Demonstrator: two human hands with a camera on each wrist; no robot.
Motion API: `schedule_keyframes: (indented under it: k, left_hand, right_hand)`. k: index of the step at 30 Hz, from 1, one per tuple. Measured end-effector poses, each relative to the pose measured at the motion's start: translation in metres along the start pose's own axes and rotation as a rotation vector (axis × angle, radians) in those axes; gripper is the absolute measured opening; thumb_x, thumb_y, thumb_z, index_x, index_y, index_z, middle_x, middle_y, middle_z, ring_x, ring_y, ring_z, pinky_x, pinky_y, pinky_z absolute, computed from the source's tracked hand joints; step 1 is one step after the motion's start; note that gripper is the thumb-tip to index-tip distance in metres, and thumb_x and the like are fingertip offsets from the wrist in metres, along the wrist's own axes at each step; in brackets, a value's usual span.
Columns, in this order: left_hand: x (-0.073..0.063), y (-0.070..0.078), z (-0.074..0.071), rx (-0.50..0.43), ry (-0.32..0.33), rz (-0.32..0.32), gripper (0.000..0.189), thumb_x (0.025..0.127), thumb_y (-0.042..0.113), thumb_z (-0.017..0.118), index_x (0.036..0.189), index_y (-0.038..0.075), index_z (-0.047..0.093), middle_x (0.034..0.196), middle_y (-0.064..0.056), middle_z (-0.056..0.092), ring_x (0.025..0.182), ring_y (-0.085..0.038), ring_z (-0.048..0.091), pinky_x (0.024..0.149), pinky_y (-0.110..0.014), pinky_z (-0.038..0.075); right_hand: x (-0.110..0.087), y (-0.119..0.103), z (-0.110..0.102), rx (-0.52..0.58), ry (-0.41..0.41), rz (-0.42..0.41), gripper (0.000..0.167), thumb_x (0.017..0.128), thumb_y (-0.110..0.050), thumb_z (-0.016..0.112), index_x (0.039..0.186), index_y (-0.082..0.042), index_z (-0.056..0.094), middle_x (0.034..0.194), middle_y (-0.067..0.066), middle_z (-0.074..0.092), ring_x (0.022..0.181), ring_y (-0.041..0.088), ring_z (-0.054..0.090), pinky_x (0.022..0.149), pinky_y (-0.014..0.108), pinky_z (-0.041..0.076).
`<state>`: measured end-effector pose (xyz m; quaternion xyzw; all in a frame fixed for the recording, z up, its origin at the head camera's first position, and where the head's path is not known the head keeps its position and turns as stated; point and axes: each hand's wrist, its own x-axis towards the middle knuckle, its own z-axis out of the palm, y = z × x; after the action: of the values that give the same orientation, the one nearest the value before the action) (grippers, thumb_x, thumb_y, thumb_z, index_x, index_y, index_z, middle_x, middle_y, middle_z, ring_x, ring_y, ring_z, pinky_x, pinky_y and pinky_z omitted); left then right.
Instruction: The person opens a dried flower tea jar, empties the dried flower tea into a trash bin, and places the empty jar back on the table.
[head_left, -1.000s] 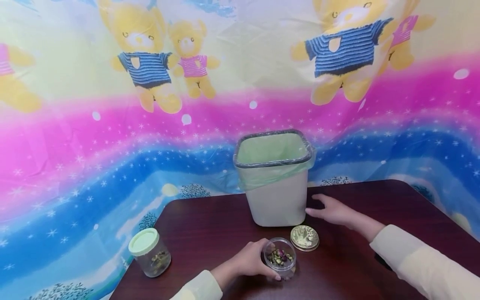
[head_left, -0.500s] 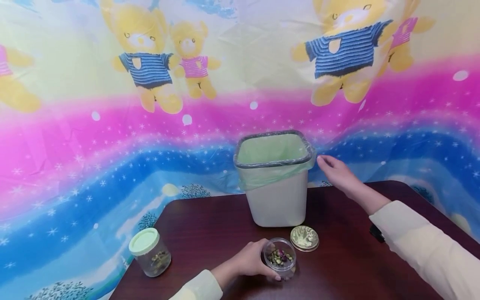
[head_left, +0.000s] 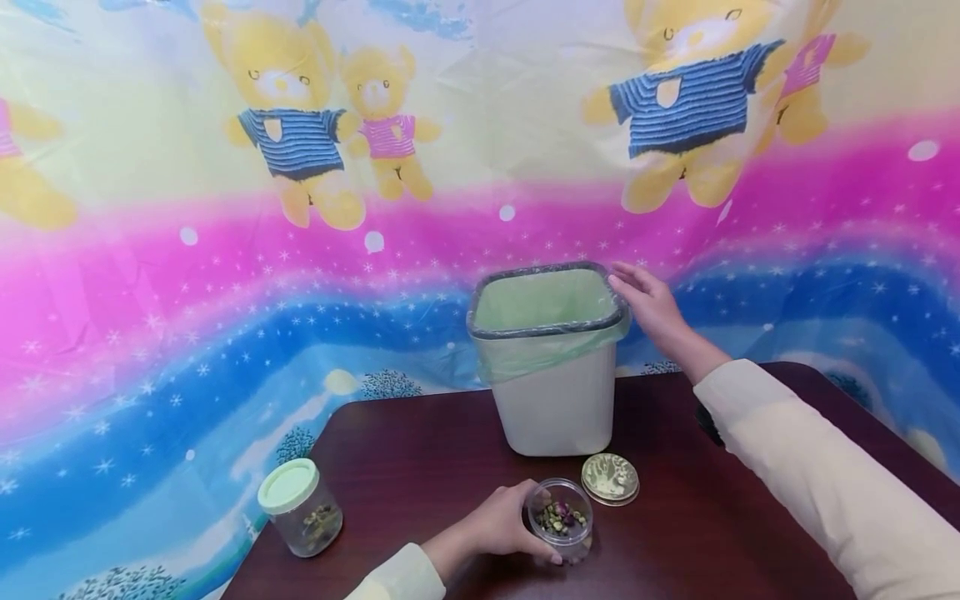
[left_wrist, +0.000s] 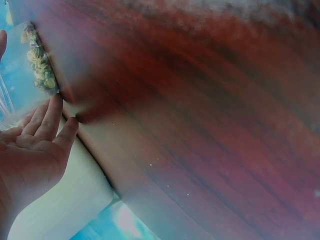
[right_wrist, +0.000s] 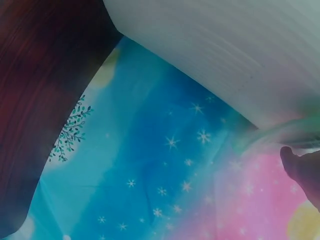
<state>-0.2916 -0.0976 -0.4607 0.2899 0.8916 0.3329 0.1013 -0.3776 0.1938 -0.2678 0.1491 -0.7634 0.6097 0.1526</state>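
My left hand [head_left: 504, 523] holds a clear plastic jar [head_left: 574, 547] upright on the table, thumb and fingers around its side. The jar has no lid on and contains dried flower buds [head_left: 558, 517]. In the left wrist view the same hand [left_wrist: 31, 155] lies against the jar [left_wrist: 14, 65]. My right hand [head_left: 649, 307] is at the right rim of a white trash bin [head_left: 555, 408] lined with a green bag [head_left: 540, 354], fingertips at the dark rim. Whether they touch it is hard to tell. The right wrist view shows part of this hand [right_wrist: 306, 172] beside the bin [right_wrist: 200, 45].
A gold-coloured lid [head_left: 611, 477] lies between the held jar and the bin. At the table's left edge stands another jar [head_left: 313, 533] with a pale green lid [head_left: 288, 485] and dried material inside. A bear-printed cloth [head_left: 487, 125] hangs behind the dark table [head_left: 420, 450].
My right hand has risen from low beside the bin to its right rim, then moved in left against it. The left hand and its jar have stayed put.
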Motion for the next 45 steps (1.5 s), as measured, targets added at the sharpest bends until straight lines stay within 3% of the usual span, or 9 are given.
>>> schedule_keyframes:
  k: [6,14,36,42,45]
  left_hand:
    - [0.000,0.000,0.000,-0.009,-0.001,0.000,0.065,0.061,0.039,0.092,0.113,0.017,0.060,0.098,0.016,0.061,0.092,0.000,0.057,0.082,-0.023,0.047]
    - [-0.001,0.001,0.003,-0.034,-0.011,0.010,0.064,0.062,0.037,0.092,0.113,0.016,0.060,0.097,0.017,0.061,0.091,0.000,0.058,0.081,-0.023,0.048]
    - [0.002,0.006,-0.001,0.004,-0.013,0.018,0.065,0.061,0.039,0.092,0.113,0.017,0.060,0.098,0.016,0.062,0.092,0.000,0.058,0.082,-0.023,0.047]
    - [-0.001,0.004,-0.003,-0.033,-0.028,-0.005,0.064,0.064,0.038,0.091,0.115,0.017,0.060,0.100,0.016,0.062,0.094,-0.001,0.058,0.082,-0.024,0.047]
    - [-0.004,0.002,-0.005,-0.051,-0.004,-0.024,0.065,0.064,0.038,0.091,0.117,0.016,0.061,0.105,0.014,0.062,0.097,-0.003,0.057,0.085,-0.027,0.047]
  right_hand:
    - [0.012,0.006,0.008,0.040,-0.012,0.040,0.057,0.103,-0.027,0.047,0.153,-0.008,0.027,0.156,0.015,0.025,0.143,0.031,0.022,0.113,0.047,0.021]
    - [0.013,0.013,0.009,0.026,-0.043,0.101,0.052,0.105,-0.020,0.042,0.153,-0.009,0.028,0.159,0.010,0.020,0.144,0.029,0.016,0.114,0.048,0.018]
    - [0.015,0.014,0.002,-0.022,-0.072,0.145,0.055,0.103,-0.022,0.039,0.155,-0.013,0.024,0.161,0.007,0.012,0.145,0.033,0.011,0.112,0.055,0.016]
    - [0.017,0.014,0.004,-0.015,-0.086,0.158,0.056,0.102,-0.022,0.039,0.155,-0.012,0.023,0.161,0.007,0.012,0.145,0.033,0.011,0.113,0.054,0.015]
    - [0.017,0.013,0.006,-0.005,-0.092,0.160,0.056,0.102,-0.020,0.039,0.155,-0.011,0.022,0.161,0.008,0.011,0.145,0.032,0.010,0.113,0.054,0.015]
